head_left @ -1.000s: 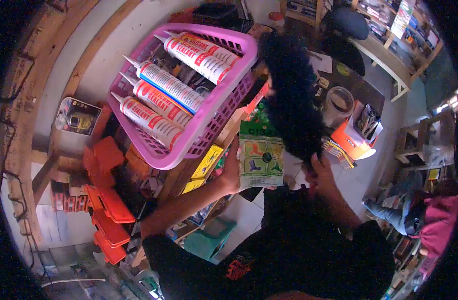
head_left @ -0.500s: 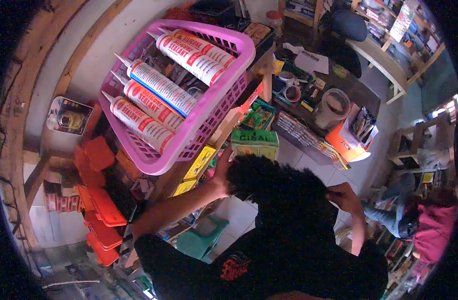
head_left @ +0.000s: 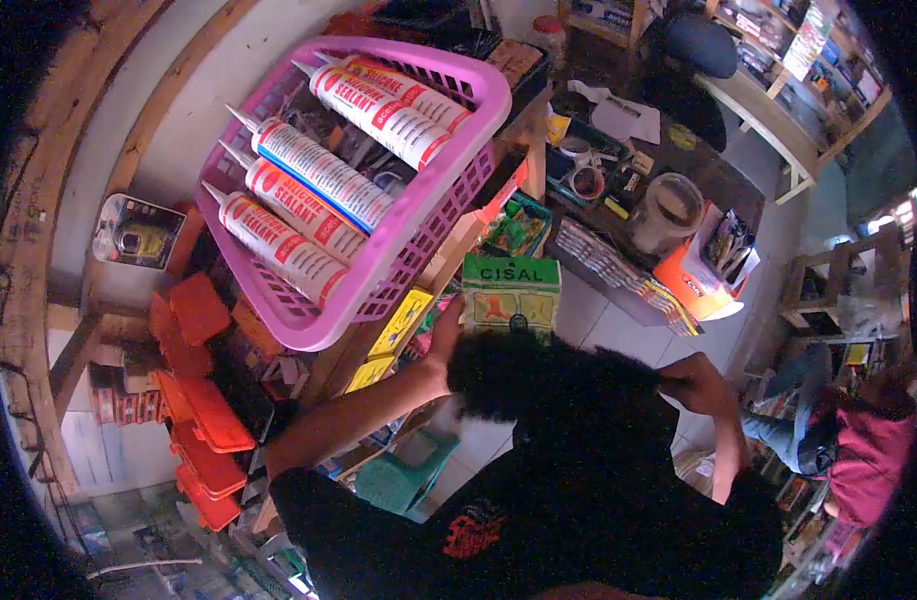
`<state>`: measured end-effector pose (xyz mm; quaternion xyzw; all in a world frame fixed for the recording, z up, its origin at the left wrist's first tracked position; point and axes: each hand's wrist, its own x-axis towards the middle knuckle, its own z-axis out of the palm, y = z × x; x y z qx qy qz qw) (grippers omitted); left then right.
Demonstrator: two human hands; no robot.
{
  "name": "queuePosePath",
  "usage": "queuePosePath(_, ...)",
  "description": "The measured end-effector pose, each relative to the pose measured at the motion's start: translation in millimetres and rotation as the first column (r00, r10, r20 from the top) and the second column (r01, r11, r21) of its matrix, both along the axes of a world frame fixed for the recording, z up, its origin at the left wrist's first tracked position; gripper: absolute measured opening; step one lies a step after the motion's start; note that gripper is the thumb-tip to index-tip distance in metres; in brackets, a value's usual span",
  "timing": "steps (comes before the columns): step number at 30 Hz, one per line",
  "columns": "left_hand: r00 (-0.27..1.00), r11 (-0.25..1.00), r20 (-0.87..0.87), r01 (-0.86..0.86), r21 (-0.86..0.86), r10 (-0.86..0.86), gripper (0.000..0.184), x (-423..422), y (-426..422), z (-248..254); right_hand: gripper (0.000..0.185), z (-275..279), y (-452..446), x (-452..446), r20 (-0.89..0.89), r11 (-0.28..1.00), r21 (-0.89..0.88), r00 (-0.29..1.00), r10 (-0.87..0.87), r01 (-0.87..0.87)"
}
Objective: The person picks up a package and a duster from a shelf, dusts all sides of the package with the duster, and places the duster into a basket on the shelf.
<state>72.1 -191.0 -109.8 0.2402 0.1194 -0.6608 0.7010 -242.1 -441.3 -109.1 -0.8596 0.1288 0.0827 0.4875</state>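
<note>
My left hand [head_left: 446, 335] grips the left side of a green and yellow box [head_left: 510, 285] marked CISAL. A black fluffy duster [head_left: 548, 380] lies across the lower front of the box and hides that part. Its right end is in my right hand [head_left: 696, 382], with the fingers closed around it; the handle is hidden. My black shirt [head_left: 598, 500] blends into the dark duster, so the border between them is unclear.
A pink basket [head_left: 378, 250] of silicone sealant tubes stands at upper left, close to my left arm. Orange-red boxes [head_left: 213, 410] are stacked below it. A table [head_left: 733, 185] with jars and packets is beyond. Another person [head_left: 863, 450] is at right.
The duster has slid down the box, baring more of its printed front. My right hand has moved slightly up and right. My left hand still holds the box.
</note>
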Motion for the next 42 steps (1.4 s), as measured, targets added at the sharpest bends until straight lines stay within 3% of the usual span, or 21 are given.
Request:
queuePosePath(2, 1.0, 1.0, -0.01, 0.017, -0.012, -0.017, 0.06, -6, 1, 13, 0.022, 12, 2, 8, -0.068, 0.995, -0.034, 0.993, -0.1, 0.098)
queuePosePath(4, 0.997, 0.998, -0.073, -0.016, 0.054, 0.02, 0.062, -5, 4, 15, 0.017, 1, 1, 2, -0.004, 0.999, 0.043, 1.0, -0.024, 0.024)
queuePosePath(7, 0.912, 0.935, 0.409, -0.16, 0.316, 0.018, 0.061, -6, -4, 17, 0.015, -12, 1, 0, 0.13, 0.999, 0.038, 0.991, 0.024, -0.029)
queuePosePath(10, 0.998, 0.988, -0.055, -0.008, 0.156, 0.017, 0.059, -6, 1, 29, 0.015, -5, -5, 1, 0.143, 0.999, 0.003, 0.989, 0.047, -0.048)
queuePosePath(13, 0.997, 0.998, 0.074, -0.024, 0.06, 0.02, 0.058, -9, -5, 35, 0.015, -7, -4, -1, 0.095, 0.994, 0.099, 0.995, 0.029, -0.039)
queuePosePath(14, 0.972, 0.98, 0.235, -0.055, 0.191, 0.008, 0.06, -14, -8, 47, 0.015, -8, -2, -2, 0.078, 0.988, 0.151, 0.997, 0.016, -0.028)
queuePosePath(17, 0.995, 0.982, -0.084, -0.044, 0.181, 0.06, 0.07, -8, -2, 25, 0.015, -7, -5, -4, 0.096, 0.998, 0.022, 0.993, -0.066, 0.064)
queuePosePath(18, 0.999, 0.974, 0.012, -0.033, 0.225, 0.032, 0.063, -10, 0, 30, 0.015, -7, -7, -4, 0.066, 0.999, 0.043, 0.998, -0.018, 0.015)
queuePosePath(20, 1.0, 0.991, 0.004, 0.016, 0.13, -0.017, 0.065, -12, -2, 42, 0.015, -8, -9, -6, 0.014, 0.993, 0.091, 0.997, 0.076, -0.077)
queuePosePath(23, 0.997, 0.997, -0.026, 0.068, 0.028, -0.067, 0.069, -6, 3, 23, 0.017, -19, -11, -8, 0.139, 0.997, 0.025, 0.988, 0.073, -0.077)
queuePosePath(24, 0.996, 0.997, -0.042, 0.077, -0.001, -0.077, 0.071, -5, 3, 19, 0.018, -17, -11, -8, 0.087, 0.997, 0.051, 0.995, 0.057, -0.061)
queuePosePath(26, 0.996, 0.999, -0.075, 0.044, 0.002, -0.044, 0.068, -8, 3, 23, 0.02, -10, -13, -6, -0.017, 0.994, 0.101, 0.999, 0.032, -0.03)
queuePosePath(29, 0.998, 0.989, 0.036, 0.041, 0.139, -0.047, 0.068, -14, -2, 42, 0.021, -11, -5, -5, 0.08, 0.985, 0.161, 0.996, 0.05, -0.062)
queuePosePath(32, 0.998, 0.989, 0.048, 0.021, 0.147, -0.028, 0.069, -13, -2, 35, 0.022, -12, -12, -7, 0.108, 1.0, 0.012, 0.994, 0.007, -0.009)
queuePosePath(35, 0.999, 0.989, 0.019, 0.036, 0.143, -0.039, 0.068, -13, -1, 40, 0.022, -10, -12, -10, -0.102, 0.99, 0.144, 0.995, 0.013, 0.002)
queuePosePath(37, 0.997, 0.986, 0.022, 0.069, 0.151, -0.073, 0.066, -15, -3, 45, 0.026, -22, -15, -12, 0.094, 0.996, 0.084, 0.995, -0.012, 0.004)
queuePosePath(38, 0.998, 0.991, 0.046, 0.043, 0.129, -0.049, 0.066, -17, -7, 46, 0.028, -27, -16, -12, 0.191, 0.999, 0.053, 0.982, -0.018, 0.008)
queuePosePath(41, 0.993, 0.98, -0.009, 0.111, -0.164, -0.114, 0.069, -7, 5, 29, 0.037, -3, -24, -10, -0.083, 0.962, 0.149, 0.972, -0.221, 0.231)
queuePosePath(42, 0.998, 0.997, 0.037, 0.051, 0.06, -0.053, 0.063, -12, 1, 34, 0.043, 7, -23, -5, -0.066, 0.972, 0.159, 0.984, -0.163, 0.172)
